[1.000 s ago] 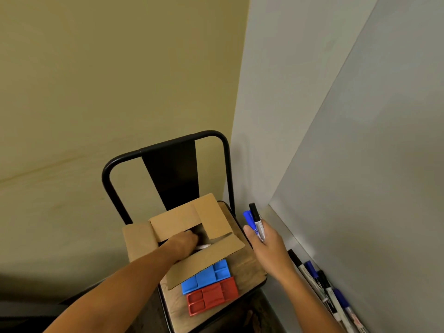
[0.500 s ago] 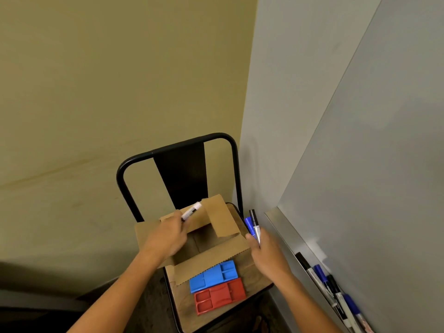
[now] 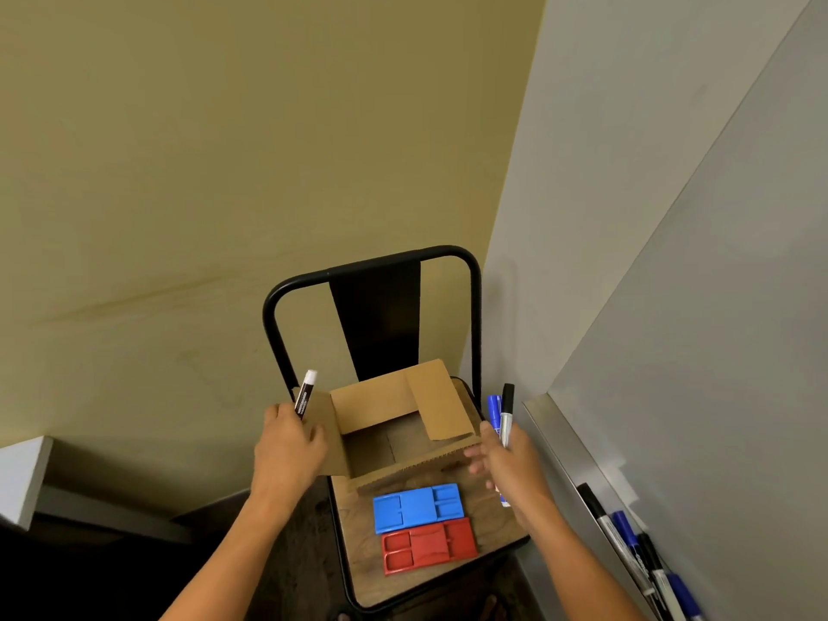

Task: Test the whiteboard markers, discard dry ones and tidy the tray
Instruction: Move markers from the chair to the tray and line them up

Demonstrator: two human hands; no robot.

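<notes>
The left hand [image 3: 289, 445], having lifted out of the cardboard box [image 3: 394, 423] on the chair [image 3: 372, 298], is gripping a white-capped marker [image 3: 306, 398] upright for testing, while the right hand [image 3: 508, 459] is clasping a blue marker [image 3: 493, 412] and black marker [image 3: 507, 414].

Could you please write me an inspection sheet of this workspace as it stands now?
Surface: wooden chair seat carries an open cardboard box, a blue tray and a red tray.
Job's things: marker in the left hand; blue marker and black marker in the right hand; more markers on the whiteboard ledge.
Clutter: nothing seen.
Grippers: both hands hold markers.
Cables: nothing seen.
Surroundings: yellow wall, whiteboard.
</notes>
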